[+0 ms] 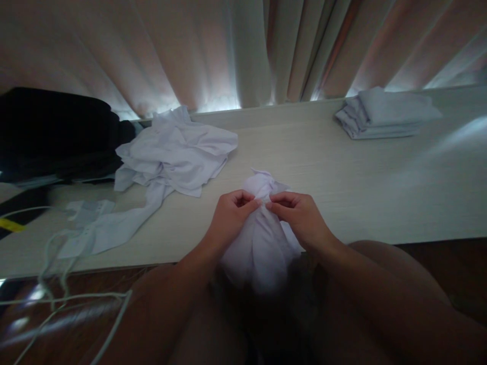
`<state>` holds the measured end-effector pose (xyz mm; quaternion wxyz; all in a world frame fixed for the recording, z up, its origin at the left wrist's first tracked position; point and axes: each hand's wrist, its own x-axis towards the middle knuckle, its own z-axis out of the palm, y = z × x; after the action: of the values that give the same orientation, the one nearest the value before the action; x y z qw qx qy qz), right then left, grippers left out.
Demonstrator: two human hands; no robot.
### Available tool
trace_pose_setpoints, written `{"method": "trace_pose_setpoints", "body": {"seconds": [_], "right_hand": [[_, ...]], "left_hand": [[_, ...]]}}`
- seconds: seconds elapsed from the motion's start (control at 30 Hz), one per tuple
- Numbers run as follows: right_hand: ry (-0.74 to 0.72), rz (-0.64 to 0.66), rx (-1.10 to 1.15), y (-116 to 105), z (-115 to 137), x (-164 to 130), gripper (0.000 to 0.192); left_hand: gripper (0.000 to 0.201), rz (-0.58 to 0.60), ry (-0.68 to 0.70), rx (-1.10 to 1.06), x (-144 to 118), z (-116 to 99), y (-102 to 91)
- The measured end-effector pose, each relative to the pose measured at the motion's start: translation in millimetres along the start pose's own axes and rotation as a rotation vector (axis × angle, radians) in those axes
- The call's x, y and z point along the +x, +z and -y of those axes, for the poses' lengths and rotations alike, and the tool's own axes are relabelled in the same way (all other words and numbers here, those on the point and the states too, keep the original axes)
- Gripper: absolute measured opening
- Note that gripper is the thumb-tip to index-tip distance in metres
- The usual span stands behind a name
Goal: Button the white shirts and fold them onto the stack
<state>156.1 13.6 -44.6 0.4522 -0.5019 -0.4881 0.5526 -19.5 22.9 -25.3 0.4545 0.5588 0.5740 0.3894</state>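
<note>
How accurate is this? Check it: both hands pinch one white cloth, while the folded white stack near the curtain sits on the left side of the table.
The side is wrong: in the head view, the folded white stack near the curtain sits on the right side of the table. The left hand and right hand do pinch one white cloth.

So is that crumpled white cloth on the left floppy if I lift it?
Probably floppy: the crumpled white cloth lies in soft wrinkles. Likely light too, since it looks thin. Its sleeve-like end might trail, as it stretches along the table.
</note>
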Motion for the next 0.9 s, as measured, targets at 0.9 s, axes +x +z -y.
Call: {"method": "trace_pose_setpoints", "body": {"seconds": [0.9], "right_hand": [[-0.103,0.022,-0.28,-6,13,-3,0.021]], "left_hand": [[0.019,0.015,-0.056,-0.01,0,-4,-0.7]]}}
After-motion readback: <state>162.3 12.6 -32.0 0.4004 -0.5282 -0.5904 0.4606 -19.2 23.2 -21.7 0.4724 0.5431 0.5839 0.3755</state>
